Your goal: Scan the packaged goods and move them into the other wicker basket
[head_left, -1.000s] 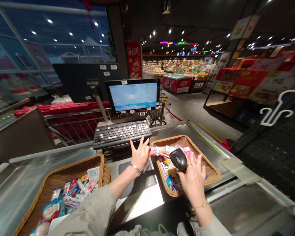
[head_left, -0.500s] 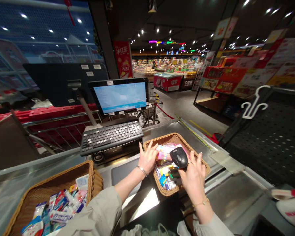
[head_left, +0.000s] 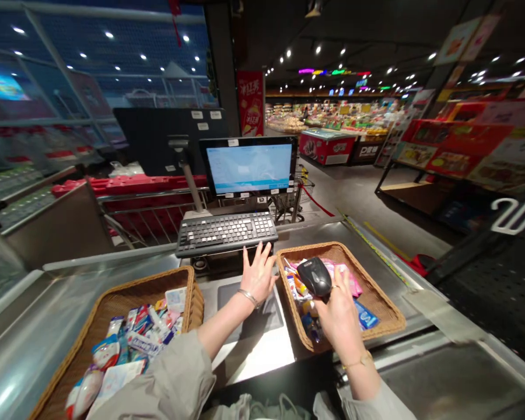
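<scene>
My right hand point(head_left: 342, 315) grips a black handheld barcode scanner point(head_left: 315, 276) over the right wicker basket point(head_left: 387, 309). Beneath the scanner lie small packets in bright wrappers, among them a blue packet point(head_left: 366, 315) and a pink one point(head_left: 354, 284). With fingers spread, my left hand point(head_left: 259, 275) hovers over the counter between that basket and the keyboard point(head_left: 227, 231), holding nothing. To the left, a second wicker basket point(head_left: 192, 300) contains several wrapped sweets and snack packets point(head_left: 144, 335). My right palm hides part of the scanner's handle.
A lit monitor point(head_left: 250, 169) stands behind the keyboard, with another dark screen point(head_left: 166, 140) to its left. The metal counter point(head_left: 459, 373) extends to the right. A white hook point(head_left: 518, 213) hangs on a black panel at far right; store shelves stand beyond.
My left hand has drawn out of the right basket and come left, toward the keyboard. The scanner stays in my right hand. The whole view has turned left.
</scene>
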The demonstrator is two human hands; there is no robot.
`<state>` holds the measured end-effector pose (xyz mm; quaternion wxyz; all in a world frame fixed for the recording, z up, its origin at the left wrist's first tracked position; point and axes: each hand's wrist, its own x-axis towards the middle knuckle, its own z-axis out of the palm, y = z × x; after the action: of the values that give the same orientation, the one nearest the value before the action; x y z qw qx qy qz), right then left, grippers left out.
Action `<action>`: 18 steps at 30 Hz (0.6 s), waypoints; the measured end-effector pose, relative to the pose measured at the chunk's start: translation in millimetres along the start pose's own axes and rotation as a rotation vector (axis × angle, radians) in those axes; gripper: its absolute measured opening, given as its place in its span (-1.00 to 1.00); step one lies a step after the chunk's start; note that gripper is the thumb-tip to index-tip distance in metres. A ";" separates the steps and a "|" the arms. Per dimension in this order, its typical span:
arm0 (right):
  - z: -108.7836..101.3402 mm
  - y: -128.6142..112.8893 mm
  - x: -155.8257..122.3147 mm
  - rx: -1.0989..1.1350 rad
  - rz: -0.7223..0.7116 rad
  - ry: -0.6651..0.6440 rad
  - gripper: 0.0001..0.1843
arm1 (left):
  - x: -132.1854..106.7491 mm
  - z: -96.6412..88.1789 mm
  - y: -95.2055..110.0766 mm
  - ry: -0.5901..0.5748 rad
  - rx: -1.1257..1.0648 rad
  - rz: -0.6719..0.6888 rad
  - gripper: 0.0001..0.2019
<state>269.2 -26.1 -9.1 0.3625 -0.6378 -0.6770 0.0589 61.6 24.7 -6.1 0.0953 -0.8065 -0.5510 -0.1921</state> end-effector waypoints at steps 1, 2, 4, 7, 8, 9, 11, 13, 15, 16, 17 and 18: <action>3.8 -7.4 1.4 0.017 -0.023 -0.016 -0.36 | -4.4 -5.7 -6.2 0.010 0.009 -0.024 -0.55; 7.8 -14.7 2.5 0.034 -0.047 -0.030 -0.36 | -9.5 -11.3 -12.8 0.022 0.018 -0.050 -0.55; 15.7 -29.3 3.8 0.062 -0.097 -0.061 -0.36 | -21.9 -21.7 -27.7 0.050 0.039 -0.104 -0.54; 26.6 -51.4 4.4 0.093 -0.152 -0.099 -0.35 | -46.3 -36.2 -53.9 0.083 0.073 -0.184 -0.54; 29.9 -58.9 4.4 0.100 -0.170 -0.116 -0.35 | -55.8 -40.8 -63.3 0.091 0.082 -0.211 -0.54; 33.1 -66.2 4.4 0.105 -0.188 -0.132 -0.35 | -65.9 -45.4 -73.0 0.096 0.092 -0.239 -0.55; 39.9 -80.3 3.7 0.119 -0.228 -0.161 -0.35 | -87.3 -53.8 -92.5 0.100 0.114 -0.302 -0.57; 47.8 -92.9 2.1 0.134 -0.279 -0.186 -0.33 | -109.9 -60.8 -112.1 0.098 0.144 -0.366 -0.59; 57.3 -103.8 -0.5 0.142 -0.320 -0.200 -0.33 | -133.0 -65.9 -131.7 0.098 0.175 -0.429 -0.61; 62.6 -108.4 -2.2 0.139 -0.332 -0.205 -0.34 | -144.5 -67.5 -141.4 0.088 0.190 -0.462 -0.61; 68.2 -112.5 -4.0 0.137 -0.341 -0.208 -0.37 | -155.9 -68.5 -150.9 0.079 0.204 -0.495 -0.61; 74.0 -116.0 -5.9 0.133 -0.355 -0.223 -0.38 | -167.0 -69.0 -160.2 0.063 0.216 -0.523 -0.61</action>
<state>131.7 -24.0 -2.8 0.3312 -0.4727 -0.8094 0.1089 -154.1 -82.8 -22.0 0.1449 -0.6157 -0.7544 -0.1754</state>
